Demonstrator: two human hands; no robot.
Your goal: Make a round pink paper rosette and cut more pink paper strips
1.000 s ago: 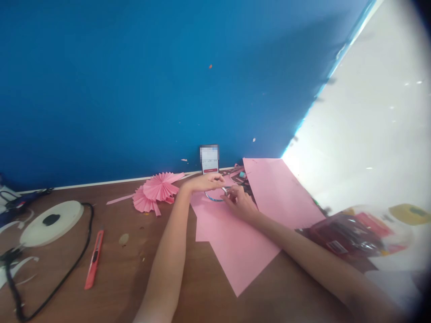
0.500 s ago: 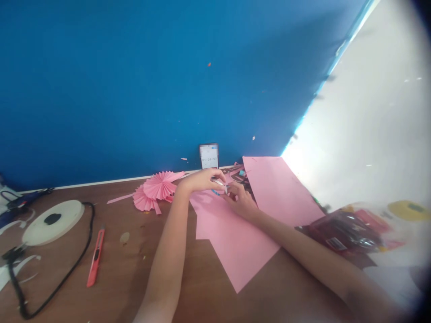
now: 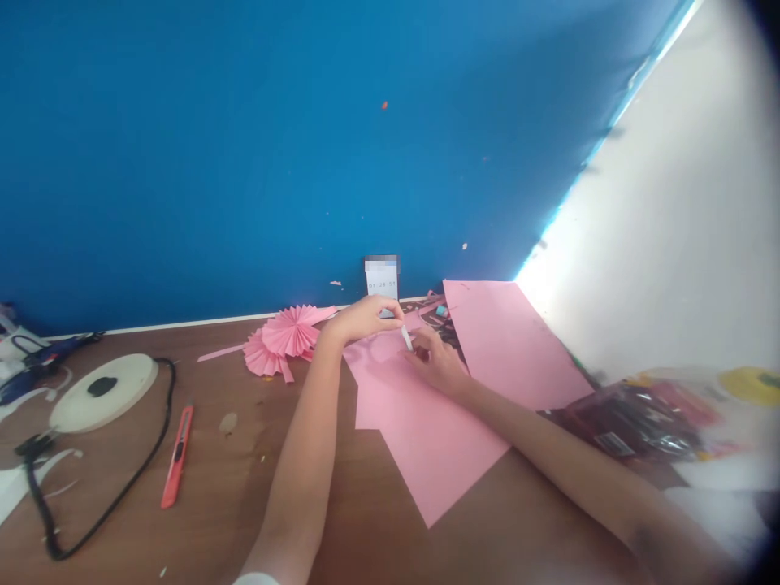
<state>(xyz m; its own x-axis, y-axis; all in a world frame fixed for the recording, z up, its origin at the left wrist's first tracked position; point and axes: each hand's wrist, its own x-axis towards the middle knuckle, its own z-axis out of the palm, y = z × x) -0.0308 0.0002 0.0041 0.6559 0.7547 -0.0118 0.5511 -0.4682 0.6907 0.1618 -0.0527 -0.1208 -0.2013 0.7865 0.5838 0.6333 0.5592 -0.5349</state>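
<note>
Above the pink paper [image 3: 420, 439] on the table, my left hand [image 3: 369, 317] and my right hand [image 3: 437, 361] pinch the two ends of a small white strip [image 3: 406, 336]. The strip slants between my fingertips, its upper end at my left hand and its lower end at my right. Left of my left hand lie pink pleated paper fans [image 3: 291, 331]. A second pink sheet [image 3: 512, 341] lies to the right, beyond my right forearm. Behind my left hand a phone with a timer display [image 3: 382, 280] leans on the blue wall.
A red cutter [image 3: 177, 459] lies on the brown table [image 3: 213, 504] at the left, near a round white disc [image 3: 131, 390] and a black cable [image 3: 137, 475]. Paper scraps [image 3: 439, 313] lie near the wall. Plastic packages [image 3: 634, 422] are at the right.
My left fingers have moved slightly up and away from my right ones, and the white strip now shows stretched between them. The blue piece by my fingers no longer shows. The view has shifted slightly.
</note>
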